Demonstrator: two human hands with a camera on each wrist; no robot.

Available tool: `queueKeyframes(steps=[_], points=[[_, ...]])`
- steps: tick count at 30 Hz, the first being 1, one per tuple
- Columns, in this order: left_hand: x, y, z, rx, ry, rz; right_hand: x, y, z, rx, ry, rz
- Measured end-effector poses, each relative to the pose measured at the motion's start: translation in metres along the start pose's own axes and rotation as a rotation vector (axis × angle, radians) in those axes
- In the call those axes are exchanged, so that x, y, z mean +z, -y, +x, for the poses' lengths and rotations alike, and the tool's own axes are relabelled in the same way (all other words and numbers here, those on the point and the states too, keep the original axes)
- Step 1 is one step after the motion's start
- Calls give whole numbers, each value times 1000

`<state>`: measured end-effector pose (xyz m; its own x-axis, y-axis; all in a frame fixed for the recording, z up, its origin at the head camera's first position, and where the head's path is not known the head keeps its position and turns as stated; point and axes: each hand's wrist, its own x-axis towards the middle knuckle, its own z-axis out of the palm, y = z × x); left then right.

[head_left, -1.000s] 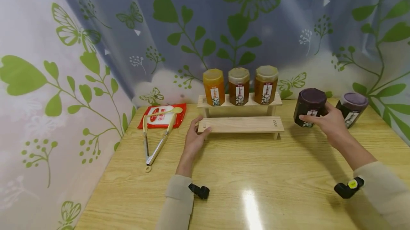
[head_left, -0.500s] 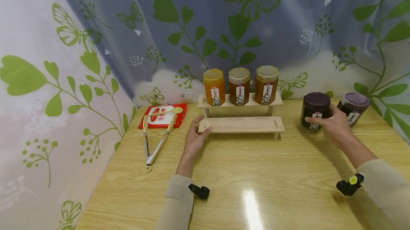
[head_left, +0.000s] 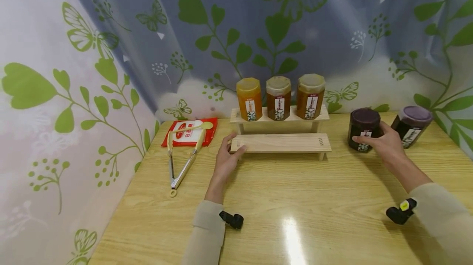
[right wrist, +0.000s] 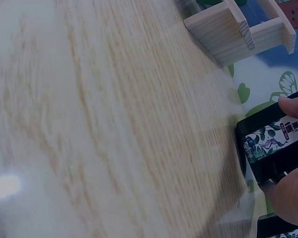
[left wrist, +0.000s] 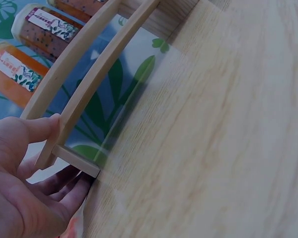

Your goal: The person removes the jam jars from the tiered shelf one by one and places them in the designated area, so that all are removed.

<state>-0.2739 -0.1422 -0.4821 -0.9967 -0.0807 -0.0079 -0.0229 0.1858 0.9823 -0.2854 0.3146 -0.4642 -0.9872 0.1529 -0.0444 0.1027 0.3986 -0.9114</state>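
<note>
In the head view my left hand (head_left: 226, 160) grips the left end of a two-step wooden rack (head_left: 281, 142). The left wrist view shows the thumb on the lower board's edge and fingers about the end leg (left wrist: 77, 161). My right hand (head_left: 389, 144) holds a dark purple jar (head_left: 363, 127), its thumb across the front by the label. The jar is upright at the table, right of the rack. Three jars stand on the upper step: an orange one (head_left: 249, 99), a brown one (head_left: 278, 99) and an amber one (head_left: 310, 97).
A second dark jar with a purple lid (head_left: 413, 125) stands just right of my right hand. On the left, tongs (head_left: 182, 170) lie with their tips over a red and white packet (head_left: 189, 133). A patterned curtain (head_left: 221, 31) backs the wooden table (head_left: 266, 207).
My right hand has moved the dark jar slightly right and down onto the table, close to the second dark jar. The left hand keeps its grip on the rack. The head view shifts slightly.
</note>
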Motion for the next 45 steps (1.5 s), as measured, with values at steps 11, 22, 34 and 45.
queueKeyframes(steps=[11, 22, 34, 45], points=[[1, -5, 1, 7, -11, 5, -7, 4, 10, -6, 21, -54], [1, -6, 0, 7, -5, -10, -13, 8, 17, -16, 56, -84], [1, -5, 2, 16, -16, -1, -17, 6, 20, -19, 140, -62], [2, -2, 0, -1, -18, 18, -25, 9, 17, -24, 169, -80]])
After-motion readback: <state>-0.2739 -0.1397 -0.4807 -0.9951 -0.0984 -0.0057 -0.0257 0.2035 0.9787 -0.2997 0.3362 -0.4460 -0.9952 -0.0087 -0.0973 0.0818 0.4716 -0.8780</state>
